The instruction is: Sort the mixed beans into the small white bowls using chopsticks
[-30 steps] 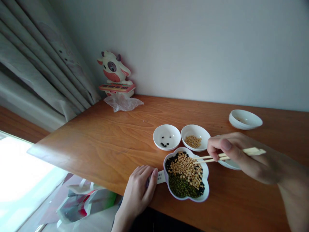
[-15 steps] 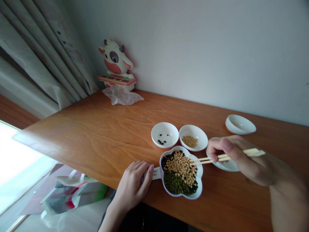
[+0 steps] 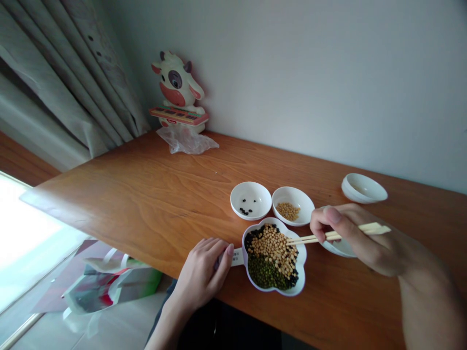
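Note:
A white flower-shaped dish [image 3: 301,272] near the table's front edge holds mixed yellow, green and black beans. My left hand [image 3: 202,274] rests on the table, its curled fingers on the dish's short white handle [image 3: 236,257]. My right hand [image 3: 359,238] is closed on a pair of wooden chopsticks [image 3: 317,237], whose tips reach over the yellow beans at the dish's right side. Behind the dish stand two small white bowls: one [image 3: 251,200] with a few black beans, one [image 3: 293,205] with yellow beans. A third shallow white dish [image 3: 337,248] lies mostly hidden under my right hand.
Another white bowl [image 3: 364,188] sits at the back right of the wooden table [image 3: 153,194]. A cow-shaped toy keyboard [image 3: 177,95] on crumpled clear plastic [image 3: 186,141] stands against the wall, curtains to its left. A bag [image 3: 109,289] lies on the floor below the table edge.
The view has shifted slightly down and left. My right hand and the chopsticks have edged a little left over the dish. My left hand stays on the handle.

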The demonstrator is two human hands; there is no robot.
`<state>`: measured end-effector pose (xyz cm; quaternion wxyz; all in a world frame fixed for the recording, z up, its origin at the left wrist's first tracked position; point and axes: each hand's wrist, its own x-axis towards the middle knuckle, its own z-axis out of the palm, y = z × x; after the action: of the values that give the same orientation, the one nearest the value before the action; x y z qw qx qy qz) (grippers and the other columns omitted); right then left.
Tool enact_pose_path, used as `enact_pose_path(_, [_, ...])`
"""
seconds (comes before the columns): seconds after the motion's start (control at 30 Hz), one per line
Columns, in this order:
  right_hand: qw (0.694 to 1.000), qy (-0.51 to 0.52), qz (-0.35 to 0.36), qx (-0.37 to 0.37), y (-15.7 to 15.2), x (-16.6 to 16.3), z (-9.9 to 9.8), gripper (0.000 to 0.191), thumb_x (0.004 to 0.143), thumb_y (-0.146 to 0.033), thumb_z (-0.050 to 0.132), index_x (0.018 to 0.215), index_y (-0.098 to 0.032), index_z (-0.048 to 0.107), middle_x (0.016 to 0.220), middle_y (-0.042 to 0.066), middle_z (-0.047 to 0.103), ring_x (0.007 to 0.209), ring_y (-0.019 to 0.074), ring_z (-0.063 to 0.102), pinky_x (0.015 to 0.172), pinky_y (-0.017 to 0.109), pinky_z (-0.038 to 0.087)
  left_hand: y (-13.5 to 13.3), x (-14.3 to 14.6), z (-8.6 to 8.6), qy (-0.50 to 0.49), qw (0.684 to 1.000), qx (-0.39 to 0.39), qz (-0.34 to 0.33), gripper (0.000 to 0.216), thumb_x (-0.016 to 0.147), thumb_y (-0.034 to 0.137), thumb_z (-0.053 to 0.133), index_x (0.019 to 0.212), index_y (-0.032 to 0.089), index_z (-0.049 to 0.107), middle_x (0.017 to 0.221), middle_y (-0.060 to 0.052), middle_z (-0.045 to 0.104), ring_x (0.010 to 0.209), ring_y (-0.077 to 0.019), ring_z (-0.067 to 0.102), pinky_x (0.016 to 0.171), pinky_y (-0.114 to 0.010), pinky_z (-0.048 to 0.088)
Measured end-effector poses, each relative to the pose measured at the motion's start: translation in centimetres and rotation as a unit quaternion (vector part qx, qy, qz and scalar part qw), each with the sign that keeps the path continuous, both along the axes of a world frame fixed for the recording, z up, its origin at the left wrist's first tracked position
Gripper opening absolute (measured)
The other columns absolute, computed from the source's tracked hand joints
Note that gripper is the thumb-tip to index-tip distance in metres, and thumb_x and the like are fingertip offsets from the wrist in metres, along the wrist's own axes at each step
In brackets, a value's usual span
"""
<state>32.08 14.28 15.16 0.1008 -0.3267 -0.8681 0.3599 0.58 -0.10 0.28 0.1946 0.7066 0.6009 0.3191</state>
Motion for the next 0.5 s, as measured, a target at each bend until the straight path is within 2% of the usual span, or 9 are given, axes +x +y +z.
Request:
enact_pose_path(0.3, [1.0, 0.031, -0.001, 0.005, 0.06, 0.4, -0.14, 0.065, 0.114, -0.066, 0.025, 0.08, -0.023, 0.062, 0.07, 0.0, 0.059, 0.061, 0.0152, 0.049, 0.058, 0.032, 0.04, 0.12, 0.01, 0.05, 0.001, 1.0, -0.005, 0.001, 0.037, 0.118, 0.034, 0.041, 0.085, 0.023, 0.052, 0.081, -0.002, 0.063, 0.077, -0.0204, 0.059, 0.077, -0.035, 0.042])
enact_pose_path(0.5, [1.0, 0.007, 0.007, 0.004, 0.29, -0.05, -0.85, 0.06, 0.114, -0.063, 0.029, 0.084, -0.023, 0.062, 0.073, 0.0, 0.06, 0.064, 0.015, 0.05, 0.061, 0.032, 0.04, 0.13, 0.03, 0.01, 0.0, 1.0, -0.007, -0.001, 0.037, 0.118, 0.034, 0.042, 0.084, 0.023, 0.05, 0.081, -0.002, 0.063, 0.077, -0.0205, 0.059, 0.077, -0.035, 0.042])
